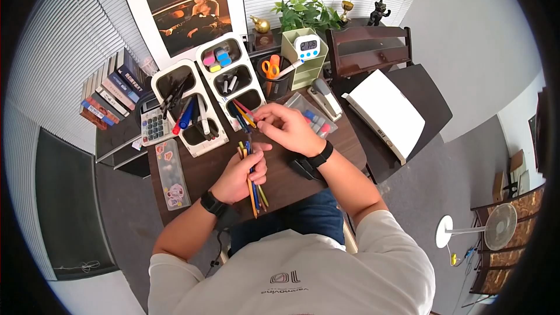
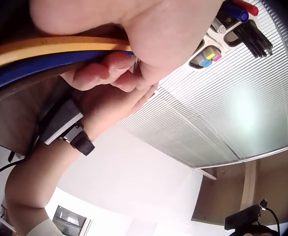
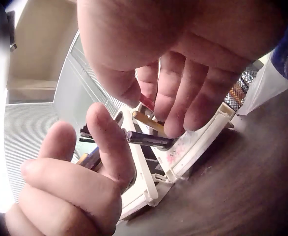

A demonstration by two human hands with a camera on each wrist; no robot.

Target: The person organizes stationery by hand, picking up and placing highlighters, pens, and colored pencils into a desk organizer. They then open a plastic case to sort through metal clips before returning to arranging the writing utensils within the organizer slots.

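My left hand (image 1: 236, 179) grips a bundle of pencils (image 1: 255, 195) low over the table's front part. In the left wrist view a yellow pencil (image 2: 60, 44) and a blue pencil (image 2: 33, 69) run out of the curled fingers. At the front compartment of the right white desk organizer (image 1: 233, 97), my right hand (image 1: 286, 128) pinches a red pencil (image 3: 147, 102) between thumb and index finger. A yellow pencil (image 3: 148, 122) and a dark pencil (image 3: 146, 139) lean out of that compartment, close beside the right fingertips.
Another white organizer (image 1: 204, 147) with pens and markers stands left, beside a calculator (image 1: 156, 126) and a flat clear case (image 1: 170, 178). A mesh cup (image 1: 280, 88) with scissors, a green holder (image 1: 315, 70) with a timer, and a stapler (image 1: 324, 99) stand at the back right.
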